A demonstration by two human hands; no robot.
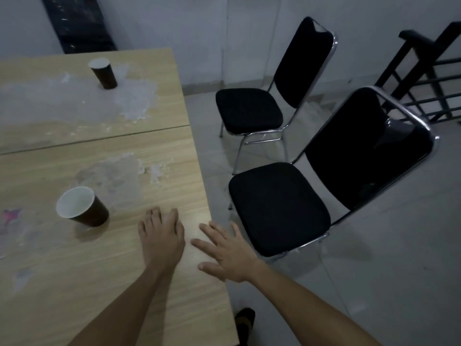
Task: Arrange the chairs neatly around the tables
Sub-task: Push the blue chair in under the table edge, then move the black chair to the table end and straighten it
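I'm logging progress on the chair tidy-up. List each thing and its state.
Near black padded chrome-framed chair: upright, off the table, angled.
Far black padded chrome-framed chair: upright, off the table.
Near brown paper cup: upright, empty.
Far brown paper cup: upright.
Left hand: open, empty.
Right hand: open, empty.

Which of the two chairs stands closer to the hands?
The near chair, its seat beside the right hand; the far chair stands further along the table.
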